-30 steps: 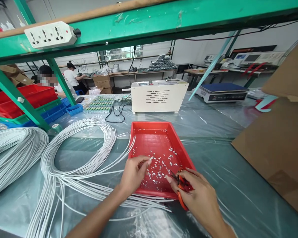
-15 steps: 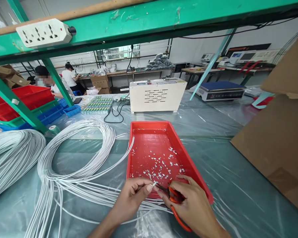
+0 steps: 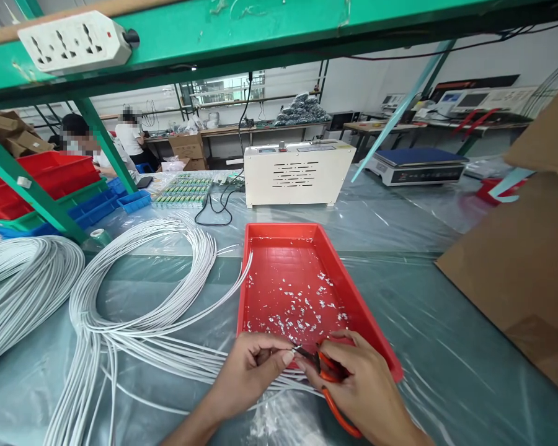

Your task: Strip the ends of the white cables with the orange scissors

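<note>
My left hand (image 3: 253,371) pinches the end of a thin white cable at the near edge of the red tray (image 3: 260,248). My right hand (image 3: 360,390) grips orange-handled cutters (image 3: 328,381), whose dark jaws meet the cable end at my left fingertips. Several small white offcuts (image 3: 302,306) lie scattered in the tray. A big loop of white cables (image 3: 134,303) spreads over the plastic-covered table to the left, and some of its ends run under my hands.
A second cable bundle (image 3: 23,291) lies at far left. A cream machine (image 3: 297,173) stands behind the tray, a scale (image 3: 416,164) at back right, a cardboard box (image 3: 525,260) on the right. Green shelf frame (image 3: 260,37) overhead with a power strip (image 3: 77,40). Two people sit at the back left.
Both hands drew back from the middle of the tray to its near edge and came together. The cutter jaws now touch the cable end in my left fingers.
</note>
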A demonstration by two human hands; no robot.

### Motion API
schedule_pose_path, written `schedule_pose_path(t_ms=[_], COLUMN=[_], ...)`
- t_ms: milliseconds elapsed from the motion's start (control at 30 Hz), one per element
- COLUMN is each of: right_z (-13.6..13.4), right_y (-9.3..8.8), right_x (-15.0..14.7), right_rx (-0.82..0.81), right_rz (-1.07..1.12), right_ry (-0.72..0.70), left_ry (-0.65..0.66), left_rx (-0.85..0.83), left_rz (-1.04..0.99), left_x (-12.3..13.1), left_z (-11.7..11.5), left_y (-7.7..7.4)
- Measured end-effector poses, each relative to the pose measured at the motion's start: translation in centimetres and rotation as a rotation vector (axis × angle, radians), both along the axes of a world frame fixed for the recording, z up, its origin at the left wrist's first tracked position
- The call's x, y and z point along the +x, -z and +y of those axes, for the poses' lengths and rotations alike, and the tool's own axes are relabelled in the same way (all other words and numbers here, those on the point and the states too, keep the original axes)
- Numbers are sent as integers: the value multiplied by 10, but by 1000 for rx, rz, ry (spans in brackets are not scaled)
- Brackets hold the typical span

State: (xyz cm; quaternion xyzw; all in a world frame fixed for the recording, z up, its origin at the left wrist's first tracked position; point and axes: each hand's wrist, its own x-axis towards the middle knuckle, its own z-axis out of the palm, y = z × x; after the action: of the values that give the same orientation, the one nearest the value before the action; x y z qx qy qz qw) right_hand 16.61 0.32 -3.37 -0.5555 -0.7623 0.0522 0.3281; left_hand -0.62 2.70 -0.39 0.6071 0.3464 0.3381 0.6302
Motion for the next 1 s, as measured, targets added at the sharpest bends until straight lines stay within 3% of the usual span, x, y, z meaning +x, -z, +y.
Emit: schedule_pose_path(t_ms=[133,333,400,500,600,700,767,867,933,1000], right_z=[-3,-5,-5,-5,-6,-9,-11,-15,-16,-16], right_y=[0,2,1,-1,-1,3,5,4,2,-1], right_x=[0,-1,-2,-1,-3,-8,-12,-15,-15,-13], right_rx=[-21,-34,32,181,205,36,-68,-101,-35,70], right_rz=[-11,-46,-68,-104,-97,-47,-23,-44,-77,-121], right_ry=[23,87,84,51,48,104,135,154,171,183], left_ry=[-170,-246,-209,-108,-116,-215,-288,-373,-351,-265], left_rx=[161,858,849,544,335,470,741,1106,1088,858], left_rz=[169,414,416,348,254,293,354,414,422,382], left_x=[2,1,-1,-1,0,1,0,-1,-2,-1], left_z=[-5,-12,-11,-8,-7,-10,-13,-15,-16,-16], left_y=[13,22,18,10,8,16,23,30,27,21])
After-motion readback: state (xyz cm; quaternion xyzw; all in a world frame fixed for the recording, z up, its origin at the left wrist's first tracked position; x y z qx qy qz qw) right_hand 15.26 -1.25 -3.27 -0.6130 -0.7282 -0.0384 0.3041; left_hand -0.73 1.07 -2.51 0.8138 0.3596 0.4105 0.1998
